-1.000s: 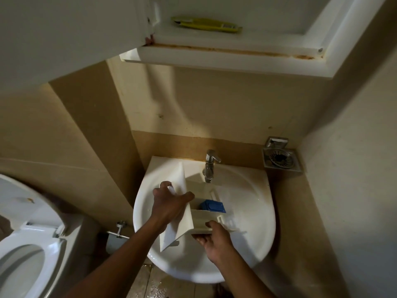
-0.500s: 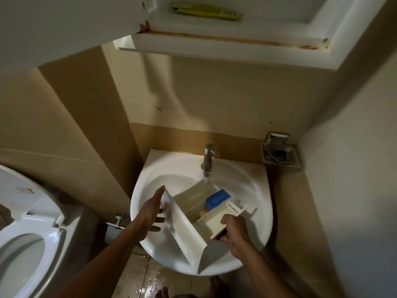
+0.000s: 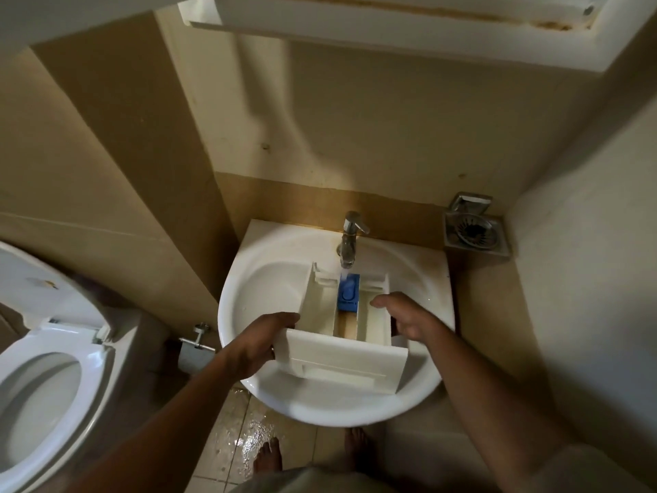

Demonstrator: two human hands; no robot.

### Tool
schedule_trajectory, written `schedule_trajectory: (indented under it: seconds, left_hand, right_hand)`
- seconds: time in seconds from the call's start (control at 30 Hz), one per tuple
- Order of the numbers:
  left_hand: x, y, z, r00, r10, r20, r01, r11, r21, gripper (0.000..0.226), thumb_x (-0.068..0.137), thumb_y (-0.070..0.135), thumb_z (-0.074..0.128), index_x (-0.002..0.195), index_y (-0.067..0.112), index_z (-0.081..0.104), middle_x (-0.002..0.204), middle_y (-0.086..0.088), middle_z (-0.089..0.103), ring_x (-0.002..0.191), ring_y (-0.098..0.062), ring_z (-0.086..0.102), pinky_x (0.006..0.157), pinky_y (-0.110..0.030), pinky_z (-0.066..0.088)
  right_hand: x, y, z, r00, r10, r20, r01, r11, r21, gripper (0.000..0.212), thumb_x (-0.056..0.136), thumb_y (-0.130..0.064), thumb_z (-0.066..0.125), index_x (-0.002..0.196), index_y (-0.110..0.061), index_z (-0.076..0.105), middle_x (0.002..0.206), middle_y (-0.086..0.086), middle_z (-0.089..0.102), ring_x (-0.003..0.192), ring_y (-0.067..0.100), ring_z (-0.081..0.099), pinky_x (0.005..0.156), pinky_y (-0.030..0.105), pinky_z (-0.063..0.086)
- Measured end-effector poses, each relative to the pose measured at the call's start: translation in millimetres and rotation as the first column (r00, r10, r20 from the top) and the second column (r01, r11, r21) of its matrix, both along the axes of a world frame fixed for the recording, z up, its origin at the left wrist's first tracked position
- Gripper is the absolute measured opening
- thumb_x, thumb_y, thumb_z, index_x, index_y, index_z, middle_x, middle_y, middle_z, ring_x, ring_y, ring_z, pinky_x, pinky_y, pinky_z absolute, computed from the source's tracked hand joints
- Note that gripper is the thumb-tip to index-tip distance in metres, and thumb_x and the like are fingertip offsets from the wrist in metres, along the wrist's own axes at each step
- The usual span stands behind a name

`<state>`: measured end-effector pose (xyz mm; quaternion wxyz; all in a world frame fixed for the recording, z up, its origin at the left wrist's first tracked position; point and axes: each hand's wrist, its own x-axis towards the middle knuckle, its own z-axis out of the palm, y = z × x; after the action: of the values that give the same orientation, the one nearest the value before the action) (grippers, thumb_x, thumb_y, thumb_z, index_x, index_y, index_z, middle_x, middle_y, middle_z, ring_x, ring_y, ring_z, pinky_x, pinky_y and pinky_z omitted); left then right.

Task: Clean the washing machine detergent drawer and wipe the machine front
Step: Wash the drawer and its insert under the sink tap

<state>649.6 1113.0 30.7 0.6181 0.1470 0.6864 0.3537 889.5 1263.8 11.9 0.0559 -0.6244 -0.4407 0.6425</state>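
Note:
The white detergent drawer [image 3: 343,361] lies level across the white sink [image 3: 249,297], its front panel toward me and its compartments facing up. A blue insert [image 3: 348,292] sits in the middle compartment, right under the running tap [image 3: 350,240]; water falls onto it. My left hand [image 3: 261,341] grips the drawer's left side by the front panel. My right hand [image 3: 403,316] holds the right side wall, thumb over the rim. The washing machine is not in view.
A toilet [image 3: 46,378] with raised lid stands at the left. A metal soap holder [image 3: 474,231] hangs on the wall right of the sink. A white cabinet [image 3: 391,26] juts out overhead. The floor tiles [image 3: 249,435] below are wet, my bare feet on them.
The drawer has turned from a tilted, diagonal pose to lying level and square under the tap. My left hand, which was open beside it, now grips its left side. The view tilted down.

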Motion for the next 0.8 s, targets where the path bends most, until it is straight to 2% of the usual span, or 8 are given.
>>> schedule_trajectory:
  seconds: [0.1,0.23,0.33,0.43,0.5,0.6,0.73,0.8]
  left_hand:
    - [10,-5,-4,0.998,-0.002,0.065,0.001,1.0,0.01,0.036,0.088,0.026,0.067,0.123,0.017,0.064,0.118,-0.012,0.066,0.108,-0.031,0.062,0.099,-0.049,0.052]
    - [8,-12,-6,0.961,0.167,0.222,-0.159,0.986,-0.052,0.036,0.086,0.024,0.068,0.12,0.011,0.066,0.109,-0.016,0.07,0.095,-0.03,0.066,0.09,-0.049,0.055]
    - [0,-14,-6,0.933,0.081,0.35,-0.057,0.995,-0.078,0.043,0.087,0.033,0.065,0.124,0.011,0.066,0.119,-0.022,0.069,0.096,-0.034,0.067,0.09,-0.05,0.054]
    - [10,-8,-9,0.95,0.023,0.311,0.008,0.995,-0.097,0.049,0.084,0.039,0.072,0.125,0.012,0.066,0.121,-0.019,0.068,0.092,-0.031,0.067,0.092,-0.048,0.053]
    - [21,-1,-10,0.968,-0.024,0.251,0.042,0.997,-0.063,0.046,0.083,0.034,0.075,0.122,0.013,0.066,0.116,-0.018,0.068,0.079,-0.027,0.066,0.077,-0.042,0.057]
    - [32,5,-14,0.977,0.005,0.213,0.003,0.999,-0.038,0.035,0.088,0.017,0.069,0.121,0.008,0.064,0.118,-0.02,0.068,0.071,-0.026,0.067,0.063,-0.035,0.059]
    - [41,6,-22,0.97,0.133,0.204,-0.138,0.99,0.01,0.032,0.091,0.004,0.064,0.122,0.006,0.058,0.112,-0.025,0.072,0.075,-0.036,0.068,0.08,-0.049,0.06]
    - [47,5,-28,0.953,0.225,0.205,-0.236,0.971,0.031,0.03,0.091,0.002,0.063,0.121,0.005,0.058,0.109,-0.023,0.073,0.078,-0.037,0.07,0.086,-0.053,0.057]
  right_hand:
    - [-2,16,-3,0.994,0.106,0.039,-0.106,0.994,0.002,0.025,0.097,-0.023,0.058,0.117,-0.008,0.056,0.094,0.014,0.069,0.085,0.028,0.068,0.068,0.035,0.056]
    - [-15,37,2,0.963,0.27,0.013,-0.27,0.963,-0.024,0.023,0.097,-0.027,0.062,0.114,-0.012,0.061,0.096,0.012,0.073,0.085,0.025,0.071,0.065,0.033,0.057]
    - [-21,50,4,0.917,0.397,0.029,-0.396,0.917,-0.052,0.015,0.097,-0.022,0.063,0.111,-0.016,0.061,0.1,0.012,0.073,0.085,0.024,0.07,0.068,0.034,0.058]
    - [-26,60,-1,0.879,0.476,0.02,-0.473,0.878,-0.072,0.032,0.095,-0.021,0.066,0.124,-0.011,0.059,0.114,0.014,0.072,0.095,0.026,0.071,0.081,0.039,0.059]
    - [-33,63,-1,0.849,0.526,0.047,-0.525,0.851,-0.032,0.041,0.093,-0.026,0.069,0.128,-0.01,0.056,0.115,0.01,0.07,0.098,0.025,0.069,0.078,0.036,0.059]
    - [-45,69,3,0.785,0.59,0.19,-0.613,0.783,0.101,0.038,0.092,-0.037,0.07,0.118,-0.013,0.055,0.108,0.006,0.066,0.096,0.021,0.066,0.069,0.028,0.056]
    - [-53,75,-1,0.713,0.636,0.295,-0.687,0.719,0.109,0.025,0.091,-0.023,0.071,0.106,-0.004,0.067,0.099,0.01,0.068,0.096,0.025,0.066,0.086,0.038,0.057]
    - [-53,70,-3,0.7,0.579,0.417,-0.698,0.679,0.229,0.02,0.089,-0.019,0.069,0.102,-0.003,0.071,0.105,0.012,0.071,0.102,0.027,0.066,0.09,0.037,0.053]
